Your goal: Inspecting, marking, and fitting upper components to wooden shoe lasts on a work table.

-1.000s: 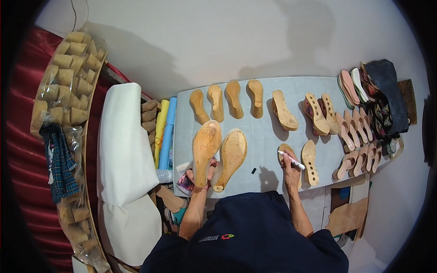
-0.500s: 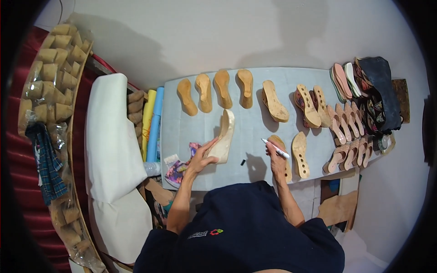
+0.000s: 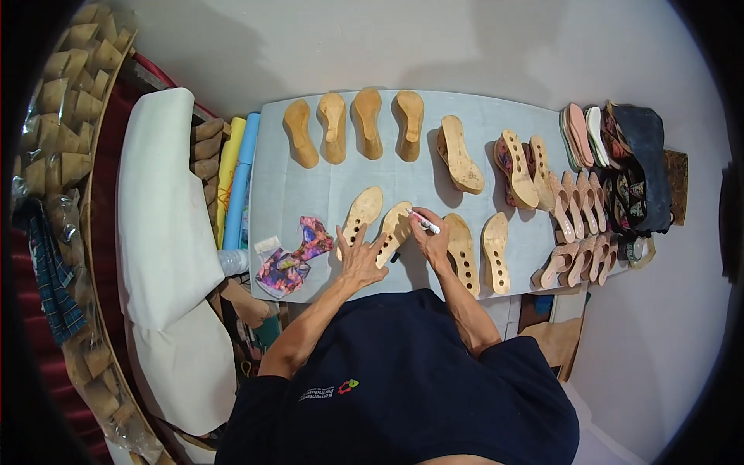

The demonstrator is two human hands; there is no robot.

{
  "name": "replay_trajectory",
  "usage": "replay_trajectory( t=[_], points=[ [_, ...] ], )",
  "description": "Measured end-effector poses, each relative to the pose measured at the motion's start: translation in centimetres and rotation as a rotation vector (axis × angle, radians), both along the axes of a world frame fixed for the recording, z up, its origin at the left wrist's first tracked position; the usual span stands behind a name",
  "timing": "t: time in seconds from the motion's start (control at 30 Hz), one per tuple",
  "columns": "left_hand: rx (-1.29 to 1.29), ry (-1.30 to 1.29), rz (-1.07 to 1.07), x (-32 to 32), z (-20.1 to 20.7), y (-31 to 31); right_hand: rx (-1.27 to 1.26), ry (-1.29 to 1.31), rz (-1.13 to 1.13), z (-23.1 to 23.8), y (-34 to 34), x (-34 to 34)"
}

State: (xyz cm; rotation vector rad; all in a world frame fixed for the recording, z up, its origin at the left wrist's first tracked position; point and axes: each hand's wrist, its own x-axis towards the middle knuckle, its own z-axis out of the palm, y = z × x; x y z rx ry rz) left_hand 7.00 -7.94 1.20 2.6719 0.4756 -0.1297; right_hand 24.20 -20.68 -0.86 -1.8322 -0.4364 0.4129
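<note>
Two wooden shoe soles with rows of dark holes lie side by side before me, a left sole (image 3: 363, 211) and a right sole (image 3: 396, 225). My left hand (image 3: 361, 262) is open, its fingers spread across the lower parts of both. A white marker (image 3: 422, 221) is gripped in my right hand (image 3: 432, 242), its tip at the upper right edge of the right sole; whether it touches is too small to tell. Beside that sole's lower edge lies a small black cap (image 3: 395, 256). Floral fabric pieces (image 3: 294, 260) rest left of my left hand.
Right of my right hand lie two more holed soles (image 3: 463, 252) (image 3: 497, 248). Several wooden shoe forms (image 3: 334, 128) line the far side of the table (image 3: 298, 198). Finished wedge sandals (image 3: 570, 209) and a dark bag (image 3: 643, 167) stand at the right; white rolled material (image 3: 159, 225) is at the left.
The pale wedge sole my left hand held tilted has given way to two soles lying holes-up under its spread fingers. My right hand has moved left with the marker, to the right sole.
</note>
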Motion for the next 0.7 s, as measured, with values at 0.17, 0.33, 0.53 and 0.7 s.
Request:
replay_trajectory(
  t=[0.17, 0.33, 0.53, 0.7],
  points=[
    [-0.006, 0.023, 0.009, 0.4, -0.1, -0.5, -0.09, -0.207, 0.041, -1.6, -0.3, 0.1],
    [-0.013, 0.058, 0.004, 0.7, 0.4, -0.4, -0.109, -0.334, 0.08, -2.4, 0.7, 0.7],
    [0.012, 0.019, -0.004, 0.2, -0.5, -0.3, -0.24, -0.404, 0.168, -1.7, 0.9, 1.0],
    [0.005, 0.023, -0.014, 0.2, -0.5, -0.5, -0.308, -0.289, 0.18, -1.8, 0.9, 0.9]
  ],
)
